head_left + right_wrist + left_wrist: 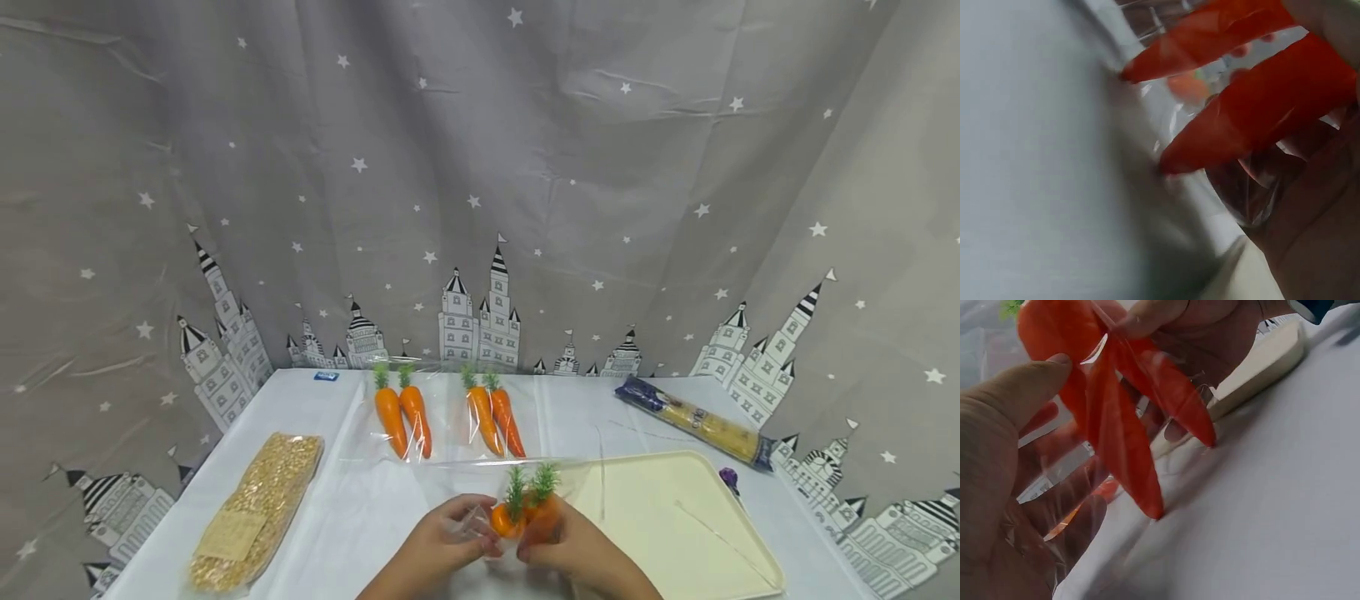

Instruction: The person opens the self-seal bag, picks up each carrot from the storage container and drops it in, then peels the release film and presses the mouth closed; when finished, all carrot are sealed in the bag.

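Note:
Two orange carrots with green tops, a left carrot (507, 522) and a right carrot (543, 518), stand side by side inside a clear plastic bag (474, 525) at the front of the table. My left hand (452, 534) grips one carrot through the film, its thumb pressed on the upper part and its fingers behind. From the other side my right hand (576, 547) holds the second carrot. In the left wrist view the tapered tips of a near carrot (1124, 447) and a far carrot (1175, 394) point down, close over the white cloth.
Two pairs of carrots (413, 408) (487, 417) in clear bags lie behind the hands. A bag of yellow kernels (273, 475) lies left. A cream tray (667, 508) is right, with a pasta packet (697, 421) and a small purple item (728, 477) beyond it. A blue packet (326, 377) lies far left.

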A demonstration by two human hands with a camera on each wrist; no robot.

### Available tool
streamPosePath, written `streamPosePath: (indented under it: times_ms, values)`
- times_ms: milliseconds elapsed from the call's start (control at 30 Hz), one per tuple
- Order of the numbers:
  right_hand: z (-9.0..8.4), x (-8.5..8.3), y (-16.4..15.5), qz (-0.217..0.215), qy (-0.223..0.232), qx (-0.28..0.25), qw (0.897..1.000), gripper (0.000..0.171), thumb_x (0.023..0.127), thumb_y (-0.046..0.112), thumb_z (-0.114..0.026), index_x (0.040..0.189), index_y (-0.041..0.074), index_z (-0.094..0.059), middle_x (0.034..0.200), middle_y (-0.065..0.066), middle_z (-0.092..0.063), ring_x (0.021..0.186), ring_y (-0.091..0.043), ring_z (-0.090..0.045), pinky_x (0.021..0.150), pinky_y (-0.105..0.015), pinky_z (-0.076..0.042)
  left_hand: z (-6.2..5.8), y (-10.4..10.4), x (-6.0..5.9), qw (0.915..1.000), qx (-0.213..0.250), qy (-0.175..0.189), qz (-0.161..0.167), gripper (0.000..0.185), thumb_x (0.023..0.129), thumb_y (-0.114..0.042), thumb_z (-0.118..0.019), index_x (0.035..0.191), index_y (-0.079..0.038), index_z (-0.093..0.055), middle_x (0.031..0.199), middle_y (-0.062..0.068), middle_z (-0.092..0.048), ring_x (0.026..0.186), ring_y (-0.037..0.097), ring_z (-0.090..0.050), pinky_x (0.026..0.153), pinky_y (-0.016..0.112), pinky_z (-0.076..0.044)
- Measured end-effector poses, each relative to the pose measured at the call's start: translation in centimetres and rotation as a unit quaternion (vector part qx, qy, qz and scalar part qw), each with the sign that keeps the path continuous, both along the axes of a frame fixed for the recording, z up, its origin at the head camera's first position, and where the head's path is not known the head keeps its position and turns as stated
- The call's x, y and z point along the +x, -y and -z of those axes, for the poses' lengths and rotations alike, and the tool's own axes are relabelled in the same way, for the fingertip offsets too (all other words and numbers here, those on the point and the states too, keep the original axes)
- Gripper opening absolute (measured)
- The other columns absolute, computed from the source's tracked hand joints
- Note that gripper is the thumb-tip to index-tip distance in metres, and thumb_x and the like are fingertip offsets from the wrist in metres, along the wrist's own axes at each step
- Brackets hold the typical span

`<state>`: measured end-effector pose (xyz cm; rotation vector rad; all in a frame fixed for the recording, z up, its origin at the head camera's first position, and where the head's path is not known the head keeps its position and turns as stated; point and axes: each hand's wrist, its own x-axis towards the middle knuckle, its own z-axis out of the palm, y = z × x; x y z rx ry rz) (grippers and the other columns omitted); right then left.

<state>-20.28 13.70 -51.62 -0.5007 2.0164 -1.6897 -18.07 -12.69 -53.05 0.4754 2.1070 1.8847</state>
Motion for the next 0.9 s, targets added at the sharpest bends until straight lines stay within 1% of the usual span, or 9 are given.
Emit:
streamPosePath:
  times_ms: [133, 200, 267, 400, 467, 633, 700, 800, 900]
  values:
    - [1.0, 0.3, 0.1, 0.001, 0.013, 0.021, 1.0, 0.074, 0.091, 0.026, -0.082, 0.152, 0.005, -0.044, 0.146, -0.012, -0.06, 0.133, -0.032, -0.057, 0.114, -0.06, -0.043, 0.6, -0.2, 0.0, 0.9983, -0.048, 0.011, -0.031, 0.044, 0.098, -0.033, -0.075, 0.134, -0.01, -0.067, 0.119, 0.006, -0.076, 0.115, 0.02, -0.07, 0.096, 0.037, -0.06]
    - [1.3, 0.4, 0.0, -0.003, 0.005, 0.024, 1.0, 0.076, 0.093, 0.029, -0.081, 0.153, 0.005, -0.042, 0.15, -0.012, -0.057, 0.135, -0.032, -0.056, 0.116, -0.063, -0.039, 0.7, -0.2, 0.0, 0.9962, -0.073, 0.008, -0.047, 0.041, 0.098, -0.037, -0.074, 0.131, -0.013, -0.07, 0.126, 0.003, -0.074, 0.122, 0.022, -0.067, 0.1, 0.042, -0.058]
    - [1.5, 0.4, 0.0, -0.005, 0.015, 0.018, 1.0, 0.073, 0.094, 0.029, -0.079, 0.153, 0.006, -0.043, 0.148, -0.011, -0.058, 0.132, -0.029, -0.057, 0.116, -0.058, -0.041, 0.8, -0.3, 0.0, 0.9953, -0.083, -0.002, -0.051, 0.038, 0.099, -0.039, -0.072, 0.129, -0.014, -0.071, 0.131, 0.003, -0.072, 0.126, 0.025, -0.065, 0.102, 0.043, -0.057]
    - [1.5, 0.3, -0.1, -0.003, 0.032, -0.008, 0.999, 0.068, 0.095, 0.026, -0.077, 0.15, 0.004, -0.044, 0.142, -0.009, -0.061, 0.123, -0.024, -0.059, 0.109, -0.04, -0.05, 0.5, -0.4, -0.2, 0.9949, -0.082, -0.022, -0.054, 0.033, 0.101, -0.039, -0.07, 0.124, -0.017, -0.072, 0.129, 0.001, -0.073, 0.125, 0.023, -0.065, 0.1, 0.028, -0.055]
    - [1.5, 0.3, 0.0, 0.003, 0.032, -0.017, 0.999, 0.068, 0.095, 0.024, -0.077, 0.15, 0.003, -0.043, 0.141, -0.01, -0.062, 0.123, -0.024, -0.059, 0.105, -0.035, -0.052, 0.3, -0.5, -0.2, 0.9939, -0.087, -0.034, -0.06, 0.031, 0.101, -0.039, -0.069, 0.123, -0.018, -0.073, 0.127, 0.0, -0.074, 0.123, 0.022, -0.066, 0.098, 0.024, -0.053]
    - [1.5, 0.3, 0.4, 0.026, 0.02, -0.02, 0.999, 0.066, 0.096, 0.025, -0.077, 0.148, 0.001, -0.045, 0.132, -0.012, -0.066, 0.118, -0.025, -0.062, 0.102, -0.037, -0.053, 0.0, -0.5, 0.1, 0.9918, -0.101, -0.029, -0.073, 0.034, 0.101, -0.041, -0.068, 0.125, -0.016, -0.071, 0.128, 0.002, -0.073, 0.124, 0.025, -0.065, 0.104, 0.045, -0.055]
    - [1.4, 0.5, 0.6, 0.034, 0.026, -0.03, 0.999, 0.065, 0.096, 0.024, -0.077, 0.148, 0.0, -0.046, 0.125, -0.012, -0.069, 0.107, -0.025, -0.066, 0.093, -0.035, -0.057, 0.0, -0.5, 0.1, 0.9916, -0.103, -0.025, -0.074, 0.036, 0.102, -0.041, -0.068, 0.125, -0.014, -0.07, 0.122, 0.004, -0.073, 0.116, 0.024, -0.068, 0.098, 0.044, -0.058]
    - [1.4, 0.6, 1.0, 0.043, 0.023, -0.034, 0.998, 0.064, 0.097, 0.026, -0.076, 0.147, -0.001, -0.047, 0.119, -0.012, -0.07, 0.099, -0.024, -0.066, 0.084, -0.029, -0.058, 0.1, -0.4, 0.2, 0.9911, -0.104, -0.028, -0.078, 0.036, 0.103, -0.038, -0.067, 0.126, -0.011, -0.068, 0.111, 0.003, -0.073, 0.096, 0.016, -0.068, 0.082, 0.032, -0.059]
    - [1.4, 0.8, 1.4, 0.05, 0.002, 0.003, 0.999, 0.061, 0.098, 0.031, -0.076, 0.143, -0.001, -0.051, 0.113, -0.01, -0.07, 0.093, -0.022, -0.066, 0.079, -0.028, -0.058, 0.3, -0.3, 0.3, 0.9908, -0.1, -0.024, -0.087, 0.034, 0.103, -0.035, -0.067, 0.126, -0.009, -0.067, 0.101, 0.002, -0.07, 0.084, 0.012, -0.066, 0.071, 0.023, -0.056]
